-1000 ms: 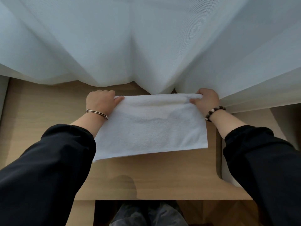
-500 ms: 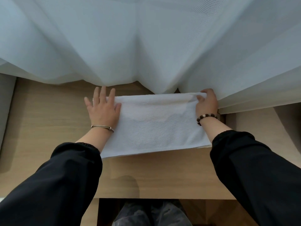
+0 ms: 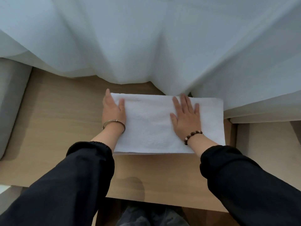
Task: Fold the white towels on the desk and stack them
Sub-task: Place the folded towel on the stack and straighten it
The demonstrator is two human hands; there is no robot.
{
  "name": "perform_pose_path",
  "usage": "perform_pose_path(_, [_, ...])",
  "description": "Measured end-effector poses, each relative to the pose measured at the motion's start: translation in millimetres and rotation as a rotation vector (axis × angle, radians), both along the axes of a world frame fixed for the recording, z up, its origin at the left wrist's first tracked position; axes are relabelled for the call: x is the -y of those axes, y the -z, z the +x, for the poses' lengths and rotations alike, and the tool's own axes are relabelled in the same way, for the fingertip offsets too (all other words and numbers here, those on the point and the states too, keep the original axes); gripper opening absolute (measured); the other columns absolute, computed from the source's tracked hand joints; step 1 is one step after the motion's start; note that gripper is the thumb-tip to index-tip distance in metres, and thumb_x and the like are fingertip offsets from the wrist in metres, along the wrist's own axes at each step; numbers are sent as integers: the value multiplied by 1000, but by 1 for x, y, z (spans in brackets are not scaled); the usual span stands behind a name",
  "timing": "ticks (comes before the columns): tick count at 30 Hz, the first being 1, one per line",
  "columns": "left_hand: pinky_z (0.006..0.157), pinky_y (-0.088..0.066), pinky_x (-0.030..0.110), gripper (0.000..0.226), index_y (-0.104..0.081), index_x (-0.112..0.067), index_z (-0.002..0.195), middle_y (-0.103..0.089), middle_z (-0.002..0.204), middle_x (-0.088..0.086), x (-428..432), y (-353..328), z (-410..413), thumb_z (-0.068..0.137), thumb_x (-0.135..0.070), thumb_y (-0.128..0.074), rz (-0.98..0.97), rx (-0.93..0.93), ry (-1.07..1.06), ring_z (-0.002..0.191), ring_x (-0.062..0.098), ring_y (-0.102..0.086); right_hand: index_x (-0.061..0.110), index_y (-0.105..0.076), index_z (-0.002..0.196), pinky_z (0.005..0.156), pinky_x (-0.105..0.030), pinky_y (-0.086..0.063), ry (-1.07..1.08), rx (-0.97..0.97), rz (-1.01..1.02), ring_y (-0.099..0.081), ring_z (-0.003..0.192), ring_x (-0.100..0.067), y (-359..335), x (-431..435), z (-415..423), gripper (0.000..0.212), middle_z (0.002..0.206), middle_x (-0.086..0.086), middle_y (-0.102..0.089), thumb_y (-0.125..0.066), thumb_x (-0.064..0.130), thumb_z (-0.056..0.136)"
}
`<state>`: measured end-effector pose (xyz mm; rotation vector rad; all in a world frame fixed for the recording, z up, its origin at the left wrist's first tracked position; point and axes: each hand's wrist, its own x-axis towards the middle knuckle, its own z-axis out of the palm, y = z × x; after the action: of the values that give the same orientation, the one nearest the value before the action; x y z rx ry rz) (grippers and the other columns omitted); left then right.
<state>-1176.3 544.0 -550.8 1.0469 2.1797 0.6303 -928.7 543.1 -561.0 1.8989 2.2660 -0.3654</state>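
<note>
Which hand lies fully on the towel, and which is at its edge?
The right hand, with the beaded bracelet, lies flat on the white towel. The left hand, with the metal bangle, sits at its left edge.

The scene is lit softly and evenly by daylight diffused through the sheer white curtain (image 3: 146, 38) hung beyond the pale wooden desk (image 3: 57, 119). No glare is seen. Faint, soft-edged shadows are cast toward the viewer: a narrow one under the near edge of the folded white terry towel (image 3: 149, 128) and a rounded one on the desk nearer the viewer. Straight lines are bowed at the frame edges by the wide lens. Slight softness is noted throughout.
</note>
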Motion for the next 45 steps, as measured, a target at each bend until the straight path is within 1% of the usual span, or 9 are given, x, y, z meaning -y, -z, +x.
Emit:
perform_pose_path(4, [103,-34,39,62,-9,-21,151,-15,156,6,-6,1,7,99,-35,-39,2,-6,-26,135,26,-34,23,-6,152,114,-46,8,90,44,9,1,147,-19,3,-9,4,63,160,-7,-2,-16,43,93])
perform_pose_path(8, [113,-15,28,70,-4,-17,151,-9,157,5,1,-3,-15,96,-18,-48,60,294,35,144,19,-15,13,-14,151,114,-46,9,103,-32,35,-2,147,-24,-12,6,-15,69,159,-13,-7,-13,41,89])
perform_pose_path(12, [108,-32,32,85,-9,-24,149,-30,145,-6,34,-9,-38,86,-18,-66,-49,660,80,133,17,-35,9,-23,149,114,-45,6,-135,-161,-4,-5,146,-26,-28,13,-65,68,158,-14,-10,-19,38,88])
perform_pose_path(18, [116,-18,33,93,-6,-17,152,-14,157,-3,77,6,-37,85,-37,-68,-195,674,-11,143,14,-19,10,-26,148,117,-45,-1,-380,-275,-29,-12,146,-26,-38,-25,-157,55,156,-13,-18,-40,25,97])
perform_pose_path(21, [116,-17,31,90,-11,-18,151,-15,157,-3,83,9,-37,85,-42,-66,-183,705,-41,143,13,-19,12,-34,144,113,-43,-21,-429,-244,-142,-35,135,-26,-36,-48,-190,49,145,-11,-41,-38,29,98])
perform_pose_path(23, [116,-19,35,84,-17,-21,150,-21,156,-3,91,11,-40,85,-47,-63,-192,726,-75,142,15,-22,14,-53,121,87,-39,-42,-380,-174,-202,-55,107,-30,-35,-61,-201,36,113,-10,-61,-34,35,98])
perform_pose_path(26, [114,-26,39,56,-29,-24,147,-27,154,-4,103,16,-44,97,-47,-41,-166,839,-181,139,16,-30,18,-40,68,51,-30,-27,-200,-163,-230,-47,63,-24,-29,-72,-203,38,65,-1,-46,-30,41,97])
perform_pose_path(34, [98,-36,29,53,-37,-39,142,-36,146,-9,105,18,-39,98,-58,-14,-176,976,-284,127,25,-45,16,-29,55,47,-28,-18,-83,-169,-107,-32,46,-17,-14,-67,-208,46,51,-1,-35,-23,45,90])
perform_pose_path(45, [109,-20,26,55,-41,-34,140,-22,155,-9,102,27,-37,100,-51,-8,-176,962,-284,140,16,-27,14,-27,48,47,-27,-18,59,-214,-46,-27,44,-19,-19,-76,-211,48,45,0,-28,-36,34,90])
